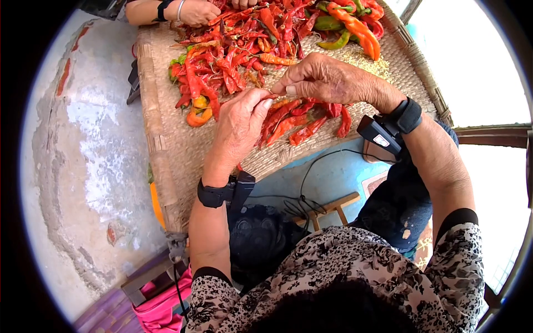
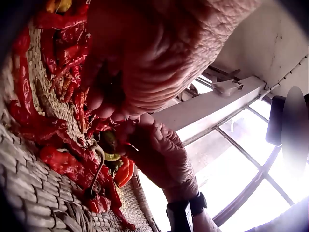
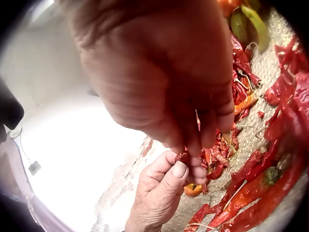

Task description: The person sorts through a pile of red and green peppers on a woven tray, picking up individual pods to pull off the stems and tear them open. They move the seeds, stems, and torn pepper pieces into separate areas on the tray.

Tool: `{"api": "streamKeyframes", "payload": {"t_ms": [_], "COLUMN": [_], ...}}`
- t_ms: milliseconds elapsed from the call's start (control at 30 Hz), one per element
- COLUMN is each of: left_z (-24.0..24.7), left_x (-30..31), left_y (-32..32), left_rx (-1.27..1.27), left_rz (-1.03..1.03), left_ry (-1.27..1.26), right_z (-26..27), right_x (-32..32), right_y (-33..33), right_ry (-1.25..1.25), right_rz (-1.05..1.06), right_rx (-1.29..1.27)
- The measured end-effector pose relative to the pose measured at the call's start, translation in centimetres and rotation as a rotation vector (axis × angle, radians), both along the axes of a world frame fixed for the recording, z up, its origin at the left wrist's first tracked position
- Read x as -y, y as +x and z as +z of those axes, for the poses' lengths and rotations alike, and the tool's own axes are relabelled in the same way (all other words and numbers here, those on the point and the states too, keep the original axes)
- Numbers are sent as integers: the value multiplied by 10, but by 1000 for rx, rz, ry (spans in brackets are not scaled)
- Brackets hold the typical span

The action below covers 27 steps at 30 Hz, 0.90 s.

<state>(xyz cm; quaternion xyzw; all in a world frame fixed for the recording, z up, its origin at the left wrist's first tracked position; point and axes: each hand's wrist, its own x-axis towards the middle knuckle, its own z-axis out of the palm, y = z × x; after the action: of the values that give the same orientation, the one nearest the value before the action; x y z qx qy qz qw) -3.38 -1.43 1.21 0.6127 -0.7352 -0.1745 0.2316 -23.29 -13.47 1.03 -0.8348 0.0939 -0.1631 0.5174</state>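
woven mat | bearing: red peppers | green peppers | pale seeds

Wall left of the stool is stained. Floor around it is blue. Window right is glaring.

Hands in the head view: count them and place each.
4: left hand and right hand near centre; another person's braceleted hand and cut-off hand at the top edge.

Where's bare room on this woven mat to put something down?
Bare weave shows on the woven mat between its left edge and your left hand, plus a narrower strip between the orange peppers and right rim. Red peppers crowd the middle and far side; a smaller cluster lies nearer you.
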Motion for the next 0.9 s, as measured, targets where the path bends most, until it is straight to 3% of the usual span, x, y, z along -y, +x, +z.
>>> {"api": "streamKeyframes", "payload": {"t_ms": [33, 100, 133, 167, 267, 333, 367, 400, 467, 700, 900], "left_z": [-1, 1, 5, 10, 18, 3, -6, -16, -30, -28, -18], "left_x": [1, 5, 10, 11, 5, 5, 4, 3, 0, 2, 3], "left_y": [4, 17, 24, 28, 28, 23, 18, 16, 13, 10, 7], "left_rx": [-4, -169, 148, 424, 412, 264, 236, 235, 383, 362, 262], "left_rz": [-2, 359, 411, 489, 389, 186, 105, 107, -10, -42, 43], "left_ry": [-7, -190, -547, -738, -585, -283, -133, -133, -62, -38, -149], "right_z": [0, 8, 7, 2, -10, -14, -22, -26, -30, -18, -39], "right_x": [3, 9, 13, 19, 24, 16, 15, 14, 13, 6, 13], "right_y": [-1, -7, -9, -13, -17, -17, -17, -15, -12, -4, -8], "right_ry": [-107, -245, -251, -321, -422, -566, -703, -703, -946, -933, -999], "right_rz": [-95, -261, -263, -296, -342, -331, -323, -321, -350, -308, -324], "right_rx": [-44, -185, -187, -143, -122, -308, -272, -272, -531, -813, -631]}}
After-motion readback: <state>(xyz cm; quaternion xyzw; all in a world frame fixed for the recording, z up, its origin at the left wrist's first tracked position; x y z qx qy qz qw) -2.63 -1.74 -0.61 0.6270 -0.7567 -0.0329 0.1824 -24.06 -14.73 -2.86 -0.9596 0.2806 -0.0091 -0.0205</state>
